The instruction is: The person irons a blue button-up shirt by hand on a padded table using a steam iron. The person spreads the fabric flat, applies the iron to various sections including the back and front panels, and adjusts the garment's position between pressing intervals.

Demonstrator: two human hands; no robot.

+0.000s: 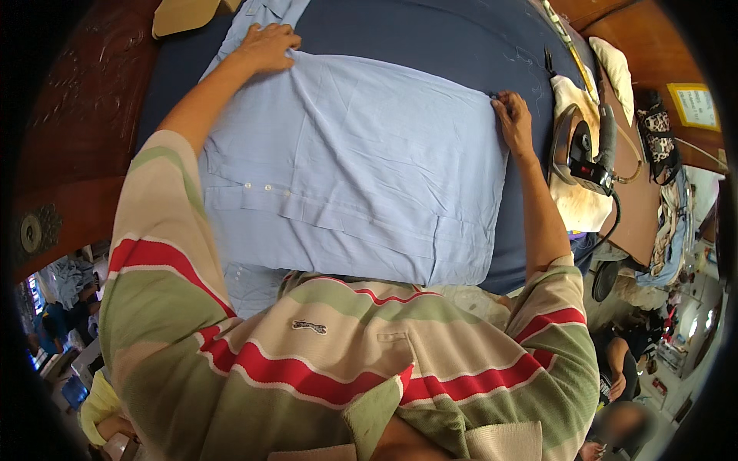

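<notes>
A light blue button-up shirt point(361, 154) lies spread over a dark blue cloth-covered table point(430, 34). Small white buttons run along its placket near my side, and creases cross the fabric. At the far left, my left hand point(269, 48) has its fingers curled on the shirt's far edge, where folds fan out from the fingertips. My right hand point(513, 123) pinches the far right corner of the shirt between thumb and fingers. Part of the shirt extends beyond my left hand toward the far edge, and another part hangs down near my body.
An iron point(576, 146) rests on a scorched pale cloth point(573, 203) to the right, its cord trailing down. Beyond are a white pad point(613, 73) and a patterned pouch point(657, 134). A cardboard piece point(183, 17) lies far left. Other people are behind me on both sides.
</notes>
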